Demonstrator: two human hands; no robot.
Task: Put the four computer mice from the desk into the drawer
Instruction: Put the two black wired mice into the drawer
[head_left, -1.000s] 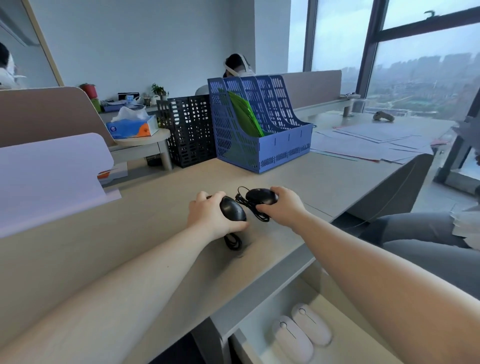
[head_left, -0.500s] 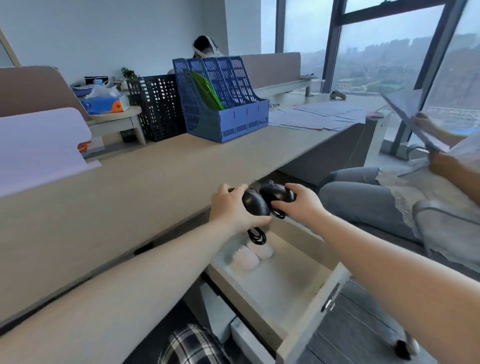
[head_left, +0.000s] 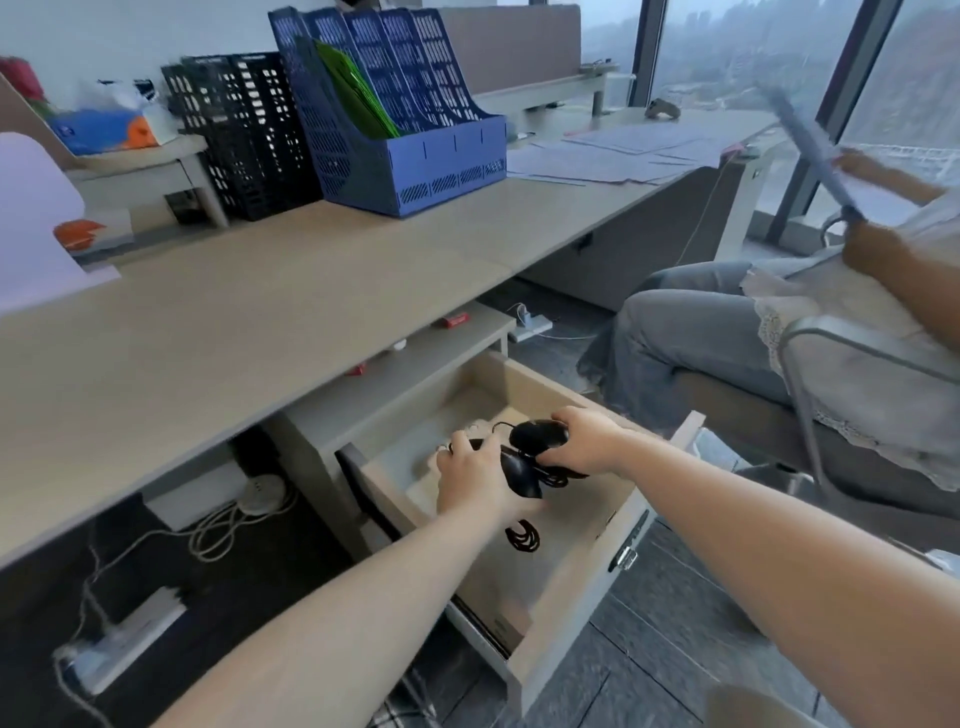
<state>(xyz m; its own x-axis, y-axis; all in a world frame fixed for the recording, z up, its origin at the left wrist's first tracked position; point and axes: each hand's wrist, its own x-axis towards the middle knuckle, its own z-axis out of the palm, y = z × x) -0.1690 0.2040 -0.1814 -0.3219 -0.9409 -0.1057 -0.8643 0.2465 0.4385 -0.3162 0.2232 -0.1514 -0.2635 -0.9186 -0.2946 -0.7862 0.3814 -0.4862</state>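
Both hands are down inside the open wooden drawer under the desk. My left hand is closed on a black wired mouse, whose coiled cable dangles just above the drawer floor. My right hand grips a second black wired mouse right beside the first, the two nearly touching. The white mice seen earlier in the drawer are hidden behind my left hand.
A blue file rack with a green folder and a black rack stand at the desk's back. A seated person holding papers is close on the right. Power strips and cables lie on the floor at left.
Both hands lifted the two black mice off the desk, carried them toward me over the edge and lowered them into the open drawer. The view tilted downward.
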